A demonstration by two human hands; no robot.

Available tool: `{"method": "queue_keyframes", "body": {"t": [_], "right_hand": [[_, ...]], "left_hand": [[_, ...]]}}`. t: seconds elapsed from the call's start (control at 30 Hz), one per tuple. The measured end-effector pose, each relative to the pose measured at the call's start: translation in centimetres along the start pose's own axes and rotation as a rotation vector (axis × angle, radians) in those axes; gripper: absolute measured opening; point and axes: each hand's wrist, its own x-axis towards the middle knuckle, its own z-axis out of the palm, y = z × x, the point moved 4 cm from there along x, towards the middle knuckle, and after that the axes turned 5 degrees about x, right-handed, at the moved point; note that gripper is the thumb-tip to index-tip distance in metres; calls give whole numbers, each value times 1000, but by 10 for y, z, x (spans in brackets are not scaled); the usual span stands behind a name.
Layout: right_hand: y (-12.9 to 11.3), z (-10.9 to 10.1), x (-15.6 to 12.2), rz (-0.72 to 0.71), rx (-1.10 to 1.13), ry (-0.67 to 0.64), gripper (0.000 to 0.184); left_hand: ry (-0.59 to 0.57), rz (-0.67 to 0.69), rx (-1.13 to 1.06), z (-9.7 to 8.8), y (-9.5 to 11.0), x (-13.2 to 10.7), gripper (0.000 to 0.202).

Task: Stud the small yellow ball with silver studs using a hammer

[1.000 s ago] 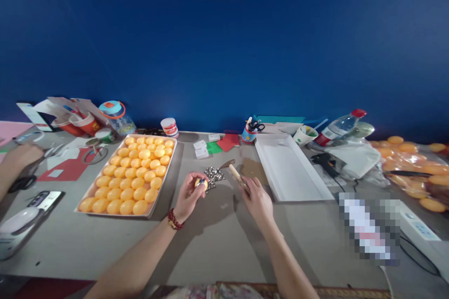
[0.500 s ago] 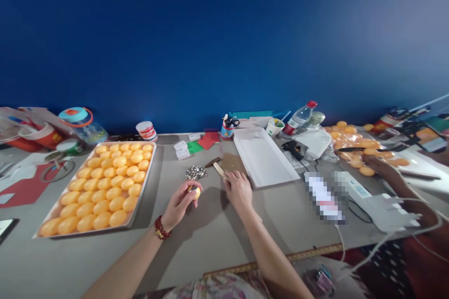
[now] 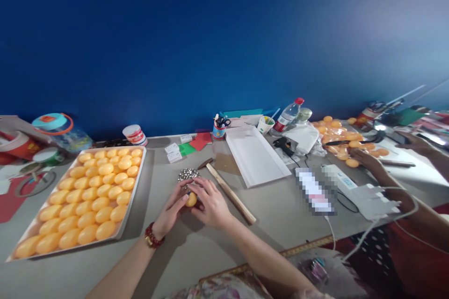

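An orange ping-pong ball (image 3: 191,199) sits between my two hands, above the table. My left hand (image 3: 172,211) grips it from the left, a dark red beaded bracelet on its wrist. My right hand (image 3: 211,205) has its fingers curled over the ball's top and right side; a small dark spot shows near the ball's top. Just beyond the fingertips lies a pile of shiny silver metal pieces (image 3: 187,174), partly covered by the hands. To the right of my right hand, a wooden-handled hammer (image 3: 233,195) rests on the table, its head pointing away.
At left stands a white tray (image 3: 134,182) filled with orange balls. A shallow white tray (image 3: 257,156) lies right of centre. Beyond it are a plastic bottle (image 3: 287,116), a glue gun (image 3: 285,145), a power strip (image 3: 345,182) and a co-worker's hand (image 3: 368,161) by bagged balls.
My right hand has let go of the hammer handle and moved left onto the ball held by my left hand. The hammer stays on the table. The view has shifted slightly.
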Motion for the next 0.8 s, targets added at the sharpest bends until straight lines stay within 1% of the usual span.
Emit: {"method": "queue_keyframes", "body": {"t": [0.1, 0.17, 0.23, 0.33, 0.4, 0.5, 0.67, 0.8], "right_hand": [[3, -1, -1, 9, 6, -2, 59], [5, -1, -1, 26, 24, 10, 58], [8, -1, -2, 38, 54, 25, 56], [11, 0, -2, 44, 122, 46, 50], [12, 1, -3, 56, 162, 56, 49], [14, 3, -4, 81, 192, 49, 50], [16, 6, -6, 83, 212, 33, 52], [15, 7, -5, 92, 196, 20, 54]], "left_hand": [[-22, 16, -24, 3, 3, 1, 45], [-58, 25, -39, 5, 5, 1, 45], [-38, 79, -28, 4, 9, 2, 44], [-29, 56, 11, 4, 11, 2, 44], [-15, 87, 28, 5, 14, 2, 41], [-3, 87, 44, 6, 14, 2, 39], [-40, 60, -14, 8, 12, 1, 37], [26, 75, 42, 2, 10, 3, 38]]}}
